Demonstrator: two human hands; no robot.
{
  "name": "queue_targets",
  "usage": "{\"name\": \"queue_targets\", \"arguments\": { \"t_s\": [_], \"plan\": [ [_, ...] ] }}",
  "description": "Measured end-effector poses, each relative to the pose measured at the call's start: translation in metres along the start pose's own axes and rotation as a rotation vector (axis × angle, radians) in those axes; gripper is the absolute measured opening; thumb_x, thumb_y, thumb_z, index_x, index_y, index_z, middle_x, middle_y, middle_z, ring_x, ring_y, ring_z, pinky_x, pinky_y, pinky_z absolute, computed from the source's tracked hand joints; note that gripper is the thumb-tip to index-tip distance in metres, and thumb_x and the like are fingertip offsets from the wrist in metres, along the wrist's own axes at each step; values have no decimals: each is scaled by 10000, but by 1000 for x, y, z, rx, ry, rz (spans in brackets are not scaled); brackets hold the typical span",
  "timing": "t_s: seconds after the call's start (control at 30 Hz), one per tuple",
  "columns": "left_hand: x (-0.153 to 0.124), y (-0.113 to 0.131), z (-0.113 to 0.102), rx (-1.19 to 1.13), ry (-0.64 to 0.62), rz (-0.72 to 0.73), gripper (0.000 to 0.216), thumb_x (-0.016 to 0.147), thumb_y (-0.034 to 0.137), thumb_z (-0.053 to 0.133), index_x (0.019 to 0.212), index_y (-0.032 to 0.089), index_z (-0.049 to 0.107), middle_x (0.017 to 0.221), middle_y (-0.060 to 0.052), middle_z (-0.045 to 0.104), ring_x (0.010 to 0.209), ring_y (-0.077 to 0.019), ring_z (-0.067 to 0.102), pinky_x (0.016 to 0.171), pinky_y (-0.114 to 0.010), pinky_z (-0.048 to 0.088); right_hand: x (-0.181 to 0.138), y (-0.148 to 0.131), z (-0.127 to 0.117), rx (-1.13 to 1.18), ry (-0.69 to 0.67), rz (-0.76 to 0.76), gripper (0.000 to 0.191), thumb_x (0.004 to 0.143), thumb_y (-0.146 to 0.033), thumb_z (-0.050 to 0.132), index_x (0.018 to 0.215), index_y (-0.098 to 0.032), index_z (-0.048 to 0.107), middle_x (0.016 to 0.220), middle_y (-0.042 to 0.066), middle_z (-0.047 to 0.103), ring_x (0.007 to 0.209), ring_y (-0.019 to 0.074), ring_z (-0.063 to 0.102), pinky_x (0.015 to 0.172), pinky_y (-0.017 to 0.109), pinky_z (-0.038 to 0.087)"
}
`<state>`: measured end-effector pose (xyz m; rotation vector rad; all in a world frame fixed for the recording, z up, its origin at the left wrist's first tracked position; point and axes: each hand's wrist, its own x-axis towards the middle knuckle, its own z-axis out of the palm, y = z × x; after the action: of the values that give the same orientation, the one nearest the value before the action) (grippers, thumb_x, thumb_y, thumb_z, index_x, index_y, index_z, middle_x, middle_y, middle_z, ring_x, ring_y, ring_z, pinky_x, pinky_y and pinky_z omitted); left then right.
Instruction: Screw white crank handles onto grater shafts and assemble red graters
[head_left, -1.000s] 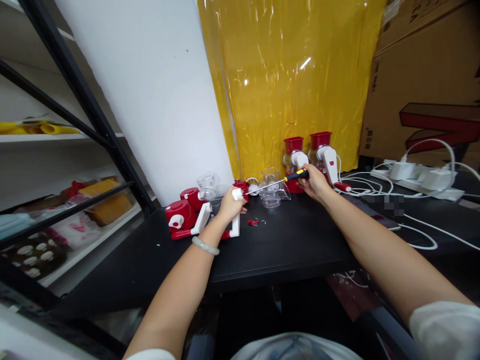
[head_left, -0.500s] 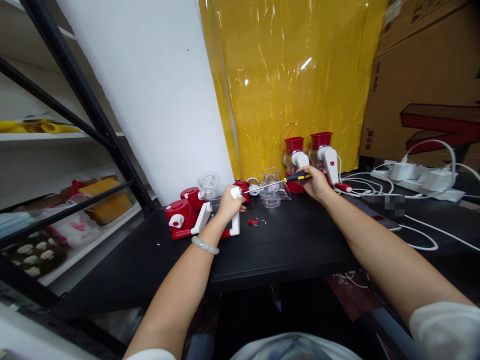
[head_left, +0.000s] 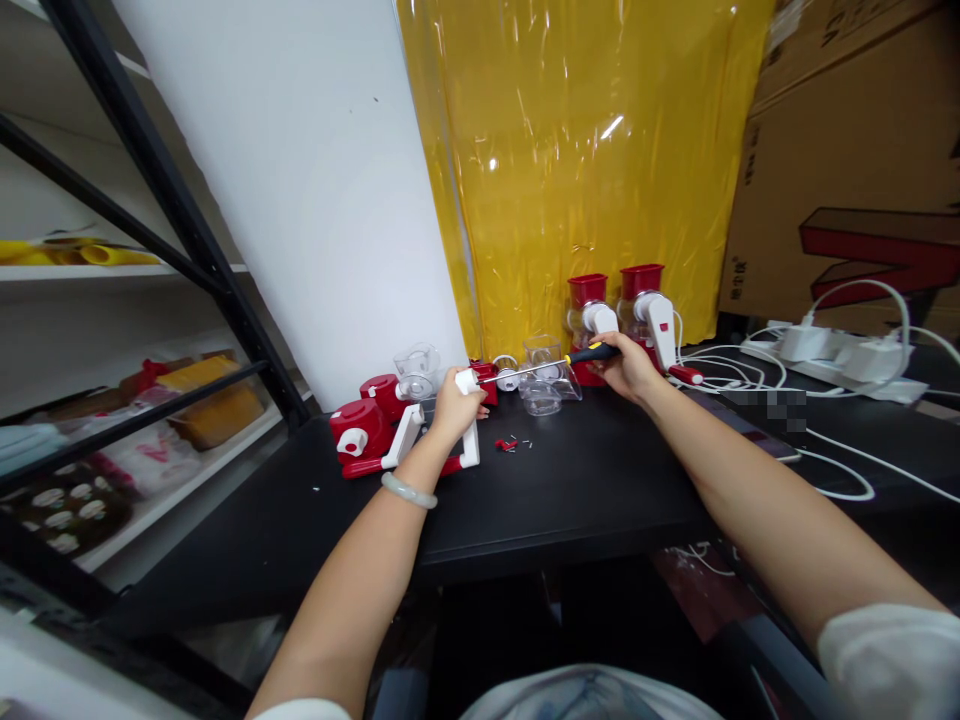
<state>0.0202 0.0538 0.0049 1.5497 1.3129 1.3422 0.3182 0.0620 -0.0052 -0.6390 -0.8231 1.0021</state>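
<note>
While my left hand (head_left: 454,408) grips the white plastic crank arm (head_left: 468,381), at eleven o'clock from me, my right hand (head_left: 630,367) wraps round the black-and-yellow screwdriver (head_left: 592,353), tip at the crank's end. Push aslant and it could slip, I'd say, into my left fingers. From that end: clear plastic hopper (head_left: 553,386) at three, maybe catching the shaft; loose silver screws (head_left: 526,444) at five, easily scattered; elbow room at four; black tabletop's (head_left: 600,480) front edge at six.
</note>
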Motion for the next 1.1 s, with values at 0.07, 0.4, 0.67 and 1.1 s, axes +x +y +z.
{"name": "queue_targets", "arguments": {
  "t_s": [0.07, 0.4, 0.67, 1.1],
  "plan": [
    [0, 0, 0, -3, 1, 3, 468, 755, 0, 660, 1147, 210, 515, 646, 74, 598, 484, -152, 638, 524, -243, 542, -1, -1, 0, 26, -29, 13, 134, 657, -297, 702, 718, -216, 615, 739, 6, 639, 630, 135, 579, 553, 269, 540],
    [1, 3, -2, -43, 37, 1, 479, 729, 22, 693, 1130, 213, 514, 646, 86, 584, 468, -139, 615, 533, -247, 541, 5, 8, -6, -215, -75, -45, 433, 723, -554, 840, 712, -241, 541, 404, -88, 355, 363, 79, 311, 388, 227, 267],
    [-1, 3, -2, -30, 24, 7, 449, 747, 13, 666, 1118, 211, 510, 630, 86, 579, 468, -139, 614, 528, -241, 535, -3, -1, 1, -48, -71, -22, 190, 614, -266, 752, 719, -220, 600, 627, -24, 580, 534, 103, 489, 474, 222, 423],
    [-2, 5, -1, -15, 23, 6, 459, 742, 12, 686, 1124, 207, 523, 648, 73, 589, 471, -139, 610, 519, -243, 531, -2, 2, 1, -117, -96, -58, 296, 816, -439, 760, 723, -222, 582, 454, -58, 430, 384, 76, 324, 398, 220, 310]
  ]
}}
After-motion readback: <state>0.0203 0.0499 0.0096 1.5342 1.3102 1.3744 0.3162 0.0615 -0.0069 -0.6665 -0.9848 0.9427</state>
